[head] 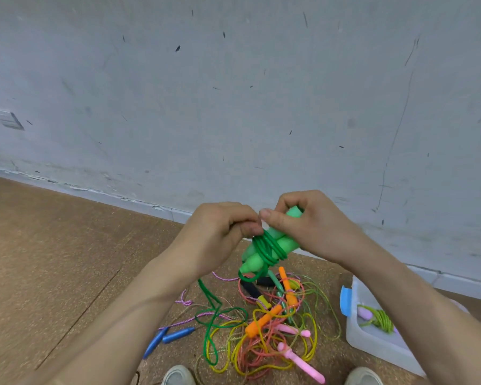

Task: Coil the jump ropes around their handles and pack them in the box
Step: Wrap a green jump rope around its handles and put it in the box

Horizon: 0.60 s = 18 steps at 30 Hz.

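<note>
The two green handles (257,255) are held side by side in the air above the floor (67,259). Their long axis goes from near-left, lower, to far-right, higher. The right hand (303,226) is closed around their far-right end. The left hand (214,234) pinches the green rope (267,247), which is wound around the middle of the handles; its loose part hangs down to the pile of ropes (275,329). The box (378,351) stands at the right, with one coiled rope (378,318) inside.
</note>
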Available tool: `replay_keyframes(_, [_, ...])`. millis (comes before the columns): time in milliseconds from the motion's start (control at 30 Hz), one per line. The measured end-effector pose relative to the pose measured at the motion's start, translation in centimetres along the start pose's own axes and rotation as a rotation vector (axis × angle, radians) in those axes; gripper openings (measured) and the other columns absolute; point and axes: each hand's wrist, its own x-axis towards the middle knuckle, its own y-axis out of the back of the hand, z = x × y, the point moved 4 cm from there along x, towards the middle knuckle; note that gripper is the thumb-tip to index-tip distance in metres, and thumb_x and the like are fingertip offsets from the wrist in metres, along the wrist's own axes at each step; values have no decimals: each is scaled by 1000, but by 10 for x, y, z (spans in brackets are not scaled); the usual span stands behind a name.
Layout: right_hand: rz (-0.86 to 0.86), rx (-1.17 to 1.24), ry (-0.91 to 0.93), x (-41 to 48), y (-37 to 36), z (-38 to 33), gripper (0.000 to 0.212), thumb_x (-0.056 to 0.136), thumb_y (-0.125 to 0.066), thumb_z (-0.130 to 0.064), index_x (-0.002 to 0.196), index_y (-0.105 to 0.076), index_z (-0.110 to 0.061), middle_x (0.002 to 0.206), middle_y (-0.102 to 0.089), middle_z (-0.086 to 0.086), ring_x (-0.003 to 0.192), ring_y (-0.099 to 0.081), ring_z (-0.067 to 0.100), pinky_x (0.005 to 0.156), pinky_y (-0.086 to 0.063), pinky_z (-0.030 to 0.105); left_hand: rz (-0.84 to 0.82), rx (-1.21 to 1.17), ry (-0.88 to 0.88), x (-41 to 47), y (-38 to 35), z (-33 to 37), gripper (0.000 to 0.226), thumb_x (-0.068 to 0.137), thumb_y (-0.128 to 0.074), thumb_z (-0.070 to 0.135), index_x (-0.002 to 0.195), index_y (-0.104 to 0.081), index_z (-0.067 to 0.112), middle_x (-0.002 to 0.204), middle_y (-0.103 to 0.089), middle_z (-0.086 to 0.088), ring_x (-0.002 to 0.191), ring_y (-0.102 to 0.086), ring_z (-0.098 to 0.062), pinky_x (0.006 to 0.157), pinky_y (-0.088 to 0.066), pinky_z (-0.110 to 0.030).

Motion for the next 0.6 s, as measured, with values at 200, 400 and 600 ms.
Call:
replay_keyframes(200, [-125, 87, -24, -1, 0, -12, 36, 91, -61, -39, 64, -57, -15, 52, -47, 0, 42, -39, 6, 43, -32, 20, 2, -176, 184, -1, 3, 2, 24, 83, -69, 5, 73, -71, 26, 64, -67, 13, 64, -60, 2, 65, -46, -15])
replay_keyframes(400, [-140, 477, -131, -1, -2, -16, 32, 94, -56, -29, 69, -53, -10, 45, -42, -3, 35, -37, 8, 39, -21, 16, 84, -717, 439, 1, -19, -5, 21, 89, -58, 11, 70, -68, 12, 65, -66, -6, 62, -60, -16, 58, -47, -25])
replay_keyframes(600, [87, 599, -207, 1, -6, -7, 30, 94, -59, -27, 68, -49, -14, 49, -44, -3, 35, -38, 10, 37, -25, 15, 99, -1139, 646, -2, -42, -8, 35, 79, -59, 40, 77, -66, 6, 82, -49, -21, 63, -44, -24, 45, -38, -20])
